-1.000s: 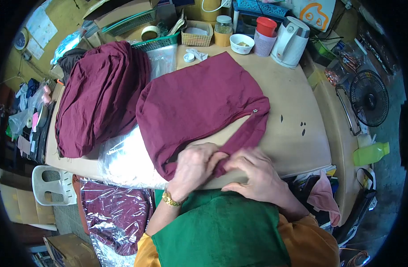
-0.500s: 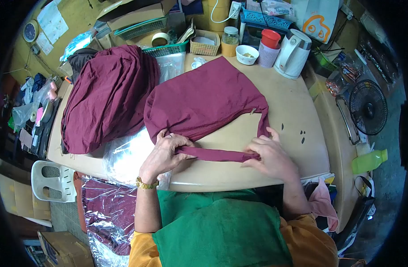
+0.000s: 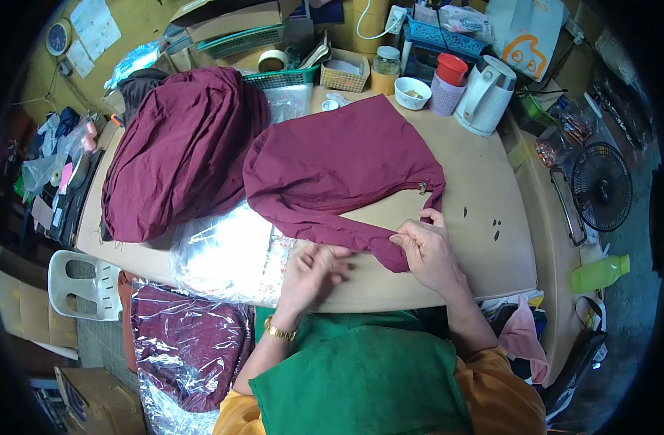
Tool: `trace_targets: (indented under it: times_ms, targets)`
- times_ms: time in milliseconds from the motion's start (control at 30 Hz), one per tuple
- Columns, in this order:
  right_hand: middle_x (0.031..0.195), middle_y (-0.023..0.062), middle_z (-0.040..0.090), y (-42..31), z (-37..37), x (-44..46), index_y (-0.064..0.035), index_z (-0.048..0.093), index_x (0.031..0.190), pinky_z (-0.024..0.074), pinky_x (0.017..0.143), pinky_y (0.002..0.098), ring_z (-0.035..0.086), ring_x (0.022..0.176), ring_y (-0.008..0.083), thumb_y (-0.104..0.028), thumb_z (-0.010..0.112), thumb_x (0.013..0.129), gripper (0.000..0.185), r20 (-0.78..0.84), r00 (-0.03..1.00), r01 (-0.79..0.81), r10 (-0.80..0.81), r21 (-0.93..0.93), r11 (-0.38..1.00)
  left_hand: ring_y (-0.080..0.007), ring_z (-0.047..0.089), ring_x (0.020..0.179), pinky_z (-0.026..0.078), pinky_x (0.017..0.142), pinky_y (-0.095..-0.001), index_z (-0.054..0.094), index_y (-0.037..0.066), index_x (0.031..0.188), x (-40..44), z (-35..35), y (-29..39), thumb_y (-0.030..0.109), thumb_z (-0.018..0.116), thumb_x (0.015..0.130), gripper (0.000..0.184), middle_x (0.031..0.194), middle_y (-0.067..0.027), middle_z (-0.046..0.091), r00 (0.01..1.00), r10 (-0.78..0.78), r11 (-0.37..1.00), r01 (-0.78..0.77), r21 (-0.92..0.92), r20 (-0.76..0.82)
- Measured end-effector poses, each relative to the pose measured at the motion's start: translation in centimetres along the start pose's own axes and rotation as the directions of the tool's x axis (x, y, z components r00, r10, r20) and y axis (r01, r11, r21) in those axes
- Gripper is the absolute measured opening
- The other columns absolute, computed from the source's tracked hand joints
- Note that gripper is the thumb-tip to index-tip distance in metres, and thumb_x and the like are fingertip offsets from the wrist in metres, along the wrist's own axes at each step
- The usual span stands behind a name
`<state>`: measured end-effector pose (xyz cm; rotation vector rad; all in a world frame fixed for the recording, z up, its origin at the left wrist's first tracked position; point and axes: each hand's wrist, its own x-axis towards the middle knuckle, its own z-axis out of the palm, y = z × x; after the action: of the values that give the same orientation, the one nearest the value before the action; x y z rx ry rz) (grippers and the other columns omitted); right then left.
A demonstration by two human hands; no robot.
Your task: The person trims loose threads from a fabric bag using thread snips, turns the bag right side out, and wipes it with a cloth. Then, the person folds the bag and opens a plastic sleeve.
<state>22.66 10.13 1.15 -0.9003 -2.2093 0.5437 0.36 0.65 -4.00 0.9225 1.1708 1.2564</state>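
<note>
A maroon cloth bag lies on the tan table, its strap looping toward me around a gap of bare tabletop. A small zipper pull shows at its right corner. My right hand pinches the strap near its front right bend. Just below the strap, my left hand, with a gold watch at the wrist, is off the cloth; its fingers are partly spread and slightly blurred, with nothing in them. Clear plastic bags lie to the left of that hand.
A pile of maroon cloth fills the table's left side. Along the back stand a basket, jar, white bowl, red-lidded cup and white kettle. A plastic-wrapped maroon bundle hangs below the front left edge.
My left hand has let go of the strap and moved toward the table's front edge. The strap, pulled straight half a second ago, now hangs looser and wider, still in my right hand.
</note>
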Motion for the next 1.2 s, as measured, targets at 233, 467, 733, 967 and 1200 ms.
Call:
trace_targets:
  times_ms: [233, 467, 733, 967, 1200]
  targets:
    - [0.066, 0.0072, 0.060, -0.3, -0.7, -1.4, -0.0062, 0.066, 0.080, 0.0436, 0.088, 0.0414, 0.061, 0.069, 0.0254, -0.013, 0.064, 0.091, 0.013, 0.221, 0.969, 0.116, -0.107, -0.028, 0.993, -0.0191, 0.068, 0.081, 0.058, 0.073, -0.0321, 0.062, 0.004, 0.097, 1.7, 0.5, 2.0, 0.029, 0.051, 0.104, 0.029, 0.091, -0.0103, 0.069, 0.885, -0.158, 0.763, -0.172, -0.624, -0.438]
    - [0.114, 0.0183, 0.064, 0.4, -1.7, -1.0, -0.0055, 0.068, 0.107, 0.0481, 0.089, 0.0436, 0.062, 0.105, 0.0354, -0.028, 0.068, 0.089, 0.029, 0.413, 0.894, 0.126, -0.174, 0.140, 0.982, -0.0142, 0.063, 0.067, 0.053, 0.066, -0.0272, 0.061, 0.004, 0.104, -0.9, -3.2, -3.7, 0.029, 0.045, 0.106, 0.030, 0.084, -0.0070, 0.068, 0.993, -0.051, 0.900, -0.002, -0.436, -0.111]
    - [0.094, 0.0072, 0.069, 6.1, -6.3, 0.0, 0.0005, 0.068, 0.104, 0.0504, 0.082, 0.0267, 0.064, 0.089, 0.0111, -0.008, 0.069, 0.089, 0.018, -0.006, 0.974, -0.207, 0.227, 0.378, 0.902, -0.0237, 0.069, 0.074, 0.050, 0.069, -0.0350, 0.070, 0.000, 0.103, -5.8, -8.5, 6.6, 0.018, 0.066, 0.092, 0.022, 0.087, -0.0133, 0.073, 0.880, 0.280, 0.592, 0.156, 0.791, -0.383]
    - [0.084, -0.0012, 0.064, 13.6, -4.4, 5.0, -0.0012, 0.069, 0.102, 0.0463, 0.071, 0.0221, 0.056, 0.078, 0.0057, -0.012, 0.070, 0.091, 0.016, -0.143, 0.916, -0.284, 0.374, 0.425, 0.860, -0.0332, 0.065, 0.101, 0.051, 0.084, -0.0396, 0.068, 0.001, 0.111, 7.4, -5.7, 6.7, 0.022, 0.082, 0.076, 0.043, 0.108, -0.0171, 0.068, 0.797, 0.603, 0.401, -0.347, 0.848, 0.041]
    - [0.083, 0.0000, 0.066, 15.5, -3.4, 4.4, 0.0013, 0.067, 0.103, 0.0465, 0.070, 0.0207, 0.058, 0.076, 0.0044, -0.013, 0.070, 0.092, 0.018, -0.104, 0.895, -0.325, 0.433, 0.513, 0.794, -0.0291, 0.067, 0.100, 0.053, 0.083, -0.0400, 0.068, 0.003, 0.115, 8.5, -5.8, 5.3, 0.015, 0.078, 0.080, 0.038, 0.112, -0.0169, 0.067, 0.833, 0.553, 0.502, -0.364, 0.785, 0.033]
